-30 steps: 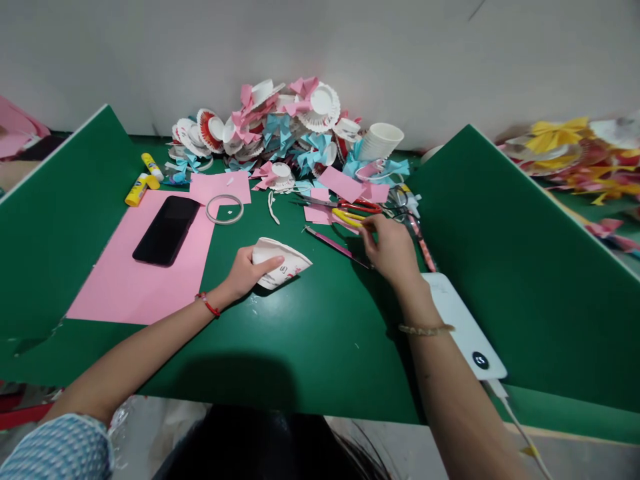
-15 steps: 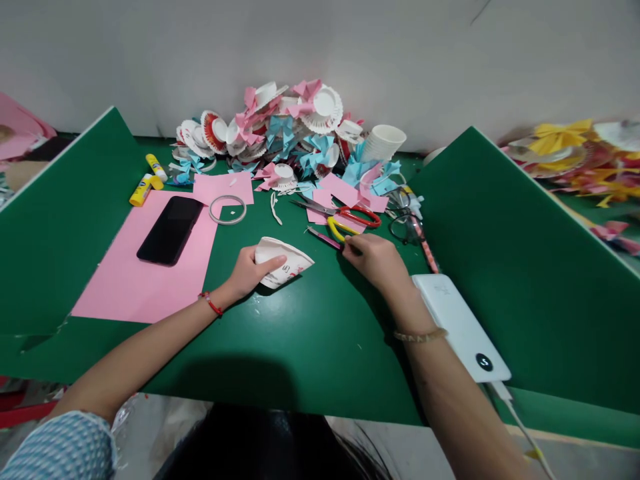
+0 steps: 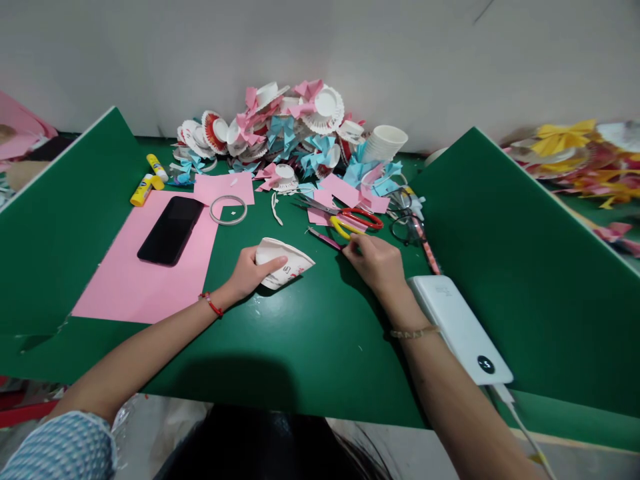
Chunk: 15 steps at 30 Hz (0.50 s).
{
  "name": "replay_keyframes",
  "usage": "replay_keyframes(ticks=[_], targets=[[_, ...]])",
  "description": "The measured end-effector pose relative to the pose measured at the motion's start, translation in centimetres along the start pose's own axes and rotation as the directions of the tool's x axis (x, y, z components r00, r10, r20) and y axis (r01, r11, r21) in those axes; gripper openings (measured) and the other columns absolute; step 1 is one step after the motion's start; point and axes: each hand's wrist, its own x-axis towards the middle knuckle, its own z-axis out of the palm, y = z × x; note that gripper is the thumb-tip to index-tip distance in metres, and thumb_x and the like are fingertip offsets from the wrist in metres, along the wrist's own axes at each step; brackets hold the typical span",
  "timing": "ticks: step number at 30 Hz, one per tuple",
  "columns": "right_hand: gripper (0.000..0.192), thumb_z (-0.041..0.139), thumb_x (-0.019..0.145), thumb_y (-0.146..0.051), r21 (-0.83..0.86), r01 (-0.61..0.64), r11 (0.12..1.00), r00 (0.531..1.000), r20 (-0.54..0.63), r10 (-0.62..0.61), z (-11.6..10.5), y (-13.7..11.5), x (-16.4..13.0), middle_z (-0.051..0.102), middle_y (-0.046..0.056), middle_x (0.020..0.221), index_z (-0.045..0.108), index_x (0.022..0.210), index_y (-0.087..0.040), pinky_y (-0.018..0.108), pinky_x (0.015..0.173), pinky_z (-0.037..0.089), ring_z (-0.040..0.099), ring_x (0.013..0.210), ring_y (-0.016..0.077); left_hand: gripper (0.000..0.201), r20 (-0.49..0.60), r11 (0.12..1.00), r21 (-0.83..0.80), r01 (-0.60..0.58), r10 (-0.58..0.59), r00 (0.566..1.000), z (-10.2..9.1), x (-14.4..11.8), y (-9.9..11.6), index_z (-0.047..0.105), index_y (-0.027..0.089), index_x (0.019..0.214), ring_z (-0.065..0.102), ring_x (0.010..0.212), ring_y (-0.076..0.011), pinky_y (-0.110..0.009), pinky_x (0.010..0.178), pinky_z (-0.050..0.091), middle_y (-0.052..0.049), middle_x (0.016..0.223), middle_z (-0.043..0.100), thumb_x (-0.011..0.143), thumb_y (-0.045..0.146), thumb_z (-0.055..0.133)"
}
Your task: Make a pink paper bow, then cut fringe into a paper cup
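Observation:
My left hand (image 3: 247, 273) grips a flattened white paper cup (image 3: 283, 263) with red and dark print, thumb on top and fingers behind it. The cup points right, just above the table. To the right, my right hand (image 3: 375, 260) has its fingers closed at the rear end of a slim purple craft knife (image 3: 326, 239), whose metal tip points left; the fingertips are partly hidden. Just beyond that hand lie scissors (image 3: 333, 210) with one red and one yellow handle, blades to the left, over pink paper pieces (image 3: 345, 190).
Behind is a heap of cut paper cups with pink and blue bows (image 3: 285, 133), plus stacked cups (image 3: 386, 141). On the left are glue sticks (image 3: 143, 190), a phone (image 3: 170, 230) on pink paper (image 3: 120, 287), and a tape ring (image 3: 229, 222). Glasses (image 3: 407, 227) and a power bank (image 3: 460, 327) sit right. Green panels (image 3: 525, 280) flank both sides.
My right hand has shifted very slightly at the craft knife's end, its wrist a little to the left. My left hand and the paper cup stay put.

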Motion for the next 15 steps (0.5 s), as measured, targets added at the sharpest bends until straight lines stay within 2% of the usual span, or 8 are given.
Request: replay_keyframes(ticks=[5,8,10,12,14,15], targets=[[0.022,0.043,0.084,-0.022,0.014,-0.037,0.999,0.999,-0.011,0.037,-0.1,0.0,0.1,0.069,0.01,0.069,0.062,0.075,-0.02,0.03,0.057,0.044,0.063,0.063,0.0211,0.036,0.001,1.0,-0.006,0.003,-0.003,1.0,0.0,0.0,-0.1,0.068,0.01,0.071,0.06,0.058,-0.013,-0.023,0.054,0.046,-0.008,0.069,0.071,0.058,0.041,0.077],[0.024,0.042,0.087,-0.025,0.022,-0.109,0.994,0.991,-0.075,0.11,-0.5,0.2,0.4,0.069,0.011,0.073,0.062,0.076,-0.019,0.03,0.058,0.043,0.064,0.067,0.022,0.037,-0.012,1.0,0.0,-0.006,0.006,1.0,-0.1,0.1,-0.2,0.068,0.01,0.072,0.06,0.058,-0.0125,-0.022,0.054,0.046,-0.007,0.069,0.071,0.058,0.042,0.077],[0.025,0.04,0.087,-0.025,0.013,-0.239,0.971,0.958,-0.159,0.238,-0.7,0.7,0.6,0.067,0.011,0.071,0.061,0.076,-0.019,0.031,0.056,0.041,0.062,0.064,0.0228,0.037,-0.015,1.0,0.0,-0.015,0.015,1.0,-0.1,0.1,-0.2,0.068,0.01,0.072,0.059,0.058,-0.0119,-0.022,0.054,0.046,-0.006,0.069,0.07,0.058,0.042,0.078],[0.025,0.042,0.086,-0.025,-0.023,-0.381,0.924,0.905,-0.214,0.368,-0.7,1.5,0.8,0.064,0.011,0.065,0.062,0.074,-0.018,0.032,0.053,0.038,0.059,0.06,0.0238,0.037,-0.016,1.0,-0.008,-0.013,0.013,1.0,0.0,0.1,-0.1,0.068,0.01,0.071,0.058,0.057,-0.0111,-0.021,0.053,0.045,-0.006,0.068,0.07,0.058,0.042,0.078],[0.026,0.046,0.085,-0.028,-0.066,-0.464,0.883,0.87,-0.219,0.441,-0.5,2.5,0.9,0.059,0.01,0.057,0.063,0.07,-0.018,0.033,0.052,0.037,0.057,0.056,0.0248,0.036,-0.016,1.0,-0.016,-0.001,0.001,1.0,0.0,0.1,0.0,0.067,0.01,0.07,0.057,0.055,-0.0108,-0.021,0.051,0.044,-0.005,0.065,0.069,0.057,0.042,0.078],[0.026,0.048,0.084,-0.03,-0.079,-0.474,0.877,0.868,-0.208,0.451,-0.4,2.9,1.0,0.058,0.01,0.055,0.064,0.067,-0.017,0.034,0.053,0.038,0.057,0.057,0.0258,0.036,-0.017,1.0,-0.02,0.005,-0.005,1.0,0.0,0.1,0.0,0.066,0.01,0.069,0.057,0.054,-0.0107,-0.021,0.05,0.044,-0.005,0.064,0.068,0.057,0.041,0.078]])
